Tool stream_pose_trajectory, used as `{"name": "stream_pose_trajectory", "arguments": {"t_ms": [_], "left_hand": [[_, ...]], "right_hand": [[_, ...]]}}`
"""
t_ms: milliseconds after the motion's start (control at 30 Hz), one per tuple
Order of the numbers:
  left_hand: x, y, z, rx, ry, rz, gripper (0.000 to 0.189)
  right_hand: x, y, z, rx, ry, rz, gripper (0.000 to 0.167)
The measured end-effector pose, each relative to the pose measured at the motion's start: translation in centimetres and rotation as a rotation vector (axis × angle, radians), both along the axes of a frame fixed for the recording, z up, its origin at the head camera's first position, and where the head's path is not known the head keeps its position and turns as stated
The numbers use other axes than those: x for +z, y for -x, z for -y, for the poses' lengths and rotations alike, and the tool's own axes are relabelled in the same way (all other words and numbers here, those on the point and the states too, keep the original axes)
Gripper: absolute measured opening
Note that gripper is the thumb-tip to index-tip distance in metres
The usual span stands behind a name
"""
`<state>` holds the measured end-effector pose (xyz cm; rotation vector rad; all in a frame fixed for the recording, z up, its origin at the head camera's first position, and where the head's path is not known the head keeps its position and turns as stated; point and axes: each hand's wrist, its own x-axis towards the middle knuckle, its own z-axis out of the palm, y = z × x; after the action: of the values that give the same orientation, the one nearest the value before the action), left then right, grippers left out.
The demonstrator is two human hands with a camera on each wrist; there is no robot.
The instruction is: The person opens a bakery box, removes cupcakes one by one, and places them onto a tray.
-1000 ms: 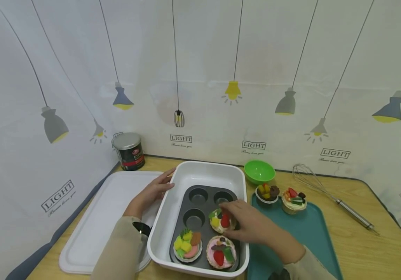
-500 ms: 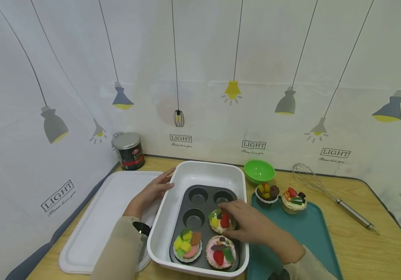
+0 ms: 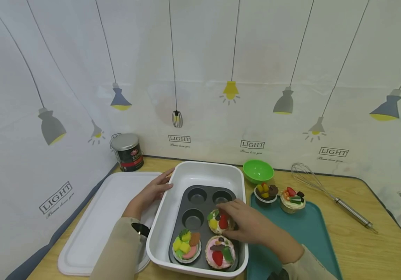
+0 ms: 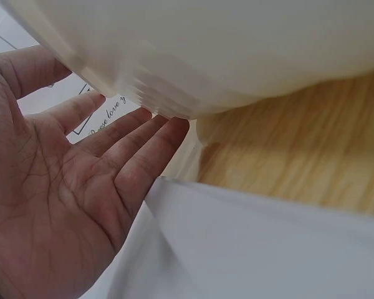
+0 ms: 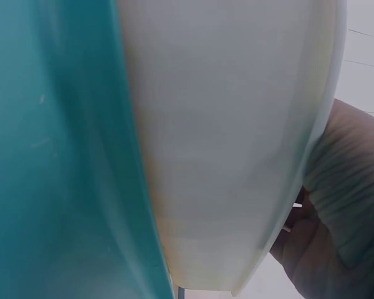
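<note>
My right hand [image 3: 251, 223] reaches over the right wall of a deep white bin [image 3: 154, 249]. Thumb and fingers pinch a cupcake [image 3: 214, 224] topped with strawberry, yellow and green fruit, at the middle right cup of a dark muffin tin [image 3: 205, 217]. In the tin's near row sit a pink cupcake [image 3: 218, 256] and one with yellow pineapple-like chunks [image 3: 184, 248]. My left hand [image 3: 151, 194] rests against the bin's left side, fingers fairly straight; in the left wrist view the fingertips of this hand [image 4: 81, 174] touch the outer wall. The right wrist view hides the pinched cupcake behind the bin wall.
To the right lies a teal tray [image 3: 291, 241] with a chocolate cupcake [image 3: 266, 192] and a cream cupcake [image 3: 292, 200]. Behind them are a green bowl [image 3: 258, 171] and a whisk [image 3: 347, 212]. On the left lie a white lid [image 3: 99, 229] and, further back, a dark can [image 3: 128, 151].
</note>
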<state>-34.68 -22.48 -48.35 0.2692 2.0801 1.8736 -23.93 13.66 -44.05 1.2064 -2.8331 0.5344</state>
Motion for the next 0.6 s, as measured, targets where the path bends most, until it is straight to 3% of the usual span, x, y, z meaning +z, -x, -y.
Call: {"name": "stream_pose_trajectory", "arguments": {"t_ms": [433,600], "left_hand": [[0.05,0.06,-0.05,-0.015,0.005,-0.006,0.067],[0.08,-0.12,-0.10,0.004,0.009,0.009,0.066]], "right_hand": [[0.10,-0.03,-0.10,0.072,0.069,-0.163,0.074],[0.32,0.00,-0.30,0.075,0.086,-0.166,0.075]]}}
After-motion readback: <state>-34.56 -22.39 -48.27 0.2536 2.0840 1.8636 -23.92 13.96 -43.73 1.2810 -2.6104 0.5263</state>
